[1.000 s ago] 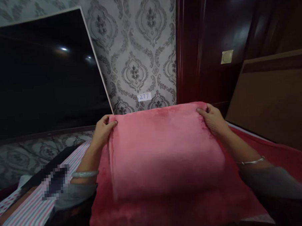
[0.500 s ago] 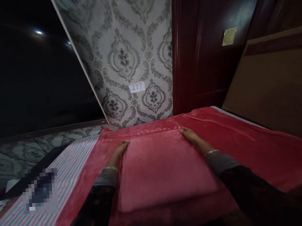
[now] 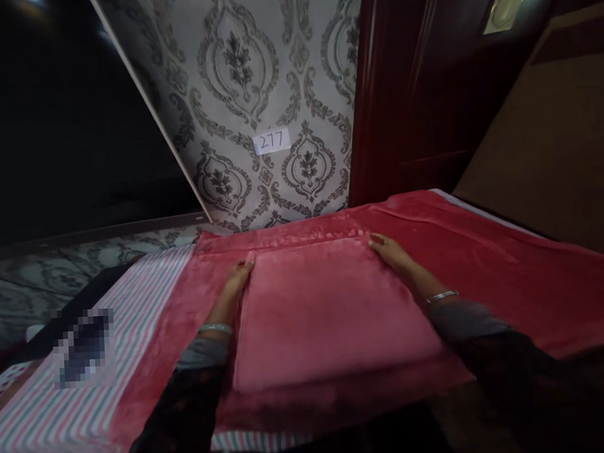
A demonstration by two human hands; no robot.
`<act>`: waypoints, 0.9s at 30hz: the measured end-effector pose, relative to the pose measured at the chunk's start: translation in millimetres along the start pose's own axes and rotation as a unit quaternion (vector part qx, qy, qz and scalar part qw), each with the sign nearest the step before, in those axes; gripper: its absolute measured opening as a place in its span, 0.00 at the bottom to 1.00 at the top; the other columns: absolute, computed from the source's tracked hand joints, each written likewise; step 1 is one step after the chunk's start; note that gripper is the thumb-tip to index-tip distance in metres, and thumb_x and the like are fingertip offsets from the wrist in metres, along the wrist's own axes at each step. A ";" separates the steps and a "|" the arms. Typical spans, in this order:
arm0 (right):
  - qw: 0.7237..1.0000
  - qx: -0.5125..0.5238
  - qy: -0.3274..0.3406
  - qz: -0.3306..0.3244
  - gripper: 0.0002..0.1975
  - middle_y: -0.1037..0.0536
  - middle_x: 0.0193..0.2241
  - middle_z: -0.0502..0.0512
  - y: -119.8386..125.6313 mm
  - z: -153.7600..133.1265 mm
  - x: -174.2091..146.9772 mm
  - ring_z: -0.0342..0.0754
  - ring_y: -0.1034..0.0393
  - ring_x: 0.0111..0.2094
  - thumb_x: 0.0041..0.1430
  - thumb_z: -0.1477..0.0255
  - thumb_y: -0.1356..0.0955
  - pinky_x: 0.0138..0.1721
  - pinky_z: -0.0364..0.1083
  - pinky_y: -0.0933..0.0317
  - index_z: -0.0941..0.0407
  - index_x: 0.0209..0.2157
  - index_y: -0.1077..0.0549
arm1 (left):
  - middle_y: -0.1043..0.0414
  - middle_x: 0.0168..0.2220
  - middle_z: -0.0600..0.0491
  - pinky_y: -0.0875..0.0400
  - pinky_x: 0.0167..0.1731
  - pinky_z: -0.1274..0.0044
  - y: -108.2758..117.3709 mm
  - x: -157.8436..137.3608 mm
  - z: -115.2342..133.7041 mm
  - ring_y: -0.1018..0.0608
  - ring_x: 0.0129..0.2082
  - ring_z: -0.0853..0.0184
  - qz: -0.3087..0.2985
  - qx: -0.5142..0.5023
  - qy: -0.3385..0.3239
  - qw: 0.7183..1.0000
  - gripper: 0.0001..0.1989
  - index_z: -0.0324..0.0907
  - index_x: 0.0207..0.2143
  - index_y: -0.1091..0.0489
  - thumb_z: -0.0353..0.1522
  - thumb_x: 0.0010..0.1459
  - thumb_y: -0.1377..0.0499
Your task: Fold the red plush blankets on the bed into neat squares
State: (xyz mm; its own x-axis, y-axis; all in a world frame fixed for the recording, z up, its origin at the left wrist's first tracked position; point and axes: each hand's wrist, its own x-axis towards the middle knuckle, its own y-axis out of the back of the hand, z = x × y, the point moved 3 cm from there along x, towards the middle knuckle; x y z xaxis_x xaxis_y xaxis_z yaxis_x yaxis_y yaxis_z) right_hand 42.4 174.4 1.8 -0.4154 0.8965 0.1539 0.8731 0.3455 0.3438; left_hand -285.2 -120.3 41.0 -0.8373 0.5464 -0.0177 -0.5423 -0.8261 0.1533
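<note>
A folded pink plush blanket (image 3: 330, 312) lies flat in a rough rectangle in front of me. My left hand (image 3: 239, 276) is closed at its far left corner, fingers curled over the edge. At the far right corner, my right hand (image 3: 390, 251) pinches the edge between thumb and fingers. Beneath the folded blanket spreads a red plush cover (image 3: 485, 285), wrinkled along its far side. Both forearms rest alongside the folded blanket's sides. The undersides of the fingers are hidden.
Striped cloth (image 3: 149, 293) shows at the left, with a pixelated dark object (image 3: 87, 346) on it. A dark screen (image 3: 67, 130) stands behind at the left. Patterned wallpaper (image 3: 300, 86) bears a paper label (image 3: 272, 141). A brown board (image 3: 552, 129) leans at the right.
My view has tilted downward, so the scene sits higher in the picture and striped cloth shows at the near edge. Both hands stay at the folded blanket's far corners.
</note>
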 end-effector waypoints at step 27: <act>0.988 0.094 -0.101 -0.074 0.33 0.23 0.54 0.58 43.9 -7.6 -170.3 0.65 0.30 0.57 0.48 0.56 0.28 0.55 0.59 0.31 0.51 0.56 0.27 | 0.18 0.39 0.49 0.21 0.42 0.62 31.5 -153.3 -18.7 0.18 0.38 0.54 -0.140 -0.140 0.045 0.979 0.26 0.43 0.44 0.26 0.38 0.39 0.29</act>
State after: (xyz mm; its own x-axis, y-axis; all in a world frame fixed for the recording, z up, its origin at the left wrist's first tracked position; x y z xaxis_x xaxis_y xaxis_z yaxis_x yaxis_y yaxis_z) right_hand 149.6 34.9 -2.3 -0.4996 0.8626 -0.0802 0.8462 0.5057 0.1681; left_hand -175.2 -232.7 30.0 -0.6486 0.7532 -0.1095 -0.7388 -0.6576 -0.1474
